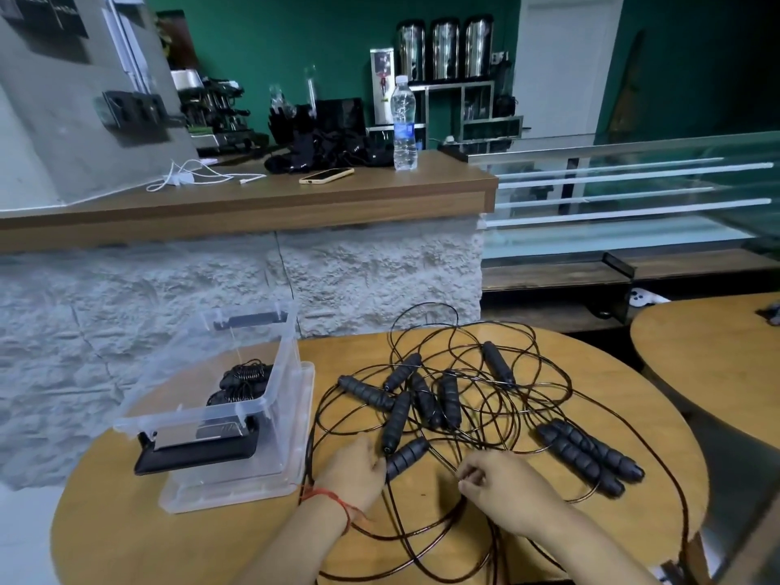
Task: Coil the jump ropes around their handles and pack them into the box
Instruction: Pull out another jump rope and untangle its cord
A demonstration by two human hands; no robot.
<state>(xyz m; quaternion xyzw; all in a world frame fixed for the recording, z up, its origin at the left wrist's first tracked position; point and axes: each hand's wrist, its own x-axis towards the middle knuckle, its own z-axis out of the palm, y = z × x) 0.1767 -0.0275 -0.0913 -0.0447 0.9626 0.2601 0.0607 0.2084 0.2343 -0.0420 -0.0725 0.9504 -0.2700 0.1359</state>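
The round worktop [582,373] is light wood with a smooth, faintly shiny grain. The box [270,432] is clear, glossy plastic, and its lid [236,494], lying under it, is the same. The rope handles [589,456] look like matt black foam, ribbed along their length, while the cords [658,470] are thin, dark and glossy. The wall [169,297] behind is rough white plaster under a wood-grain counter [253,204]. Three canisters [445,48] at the back gleam like polished metal.
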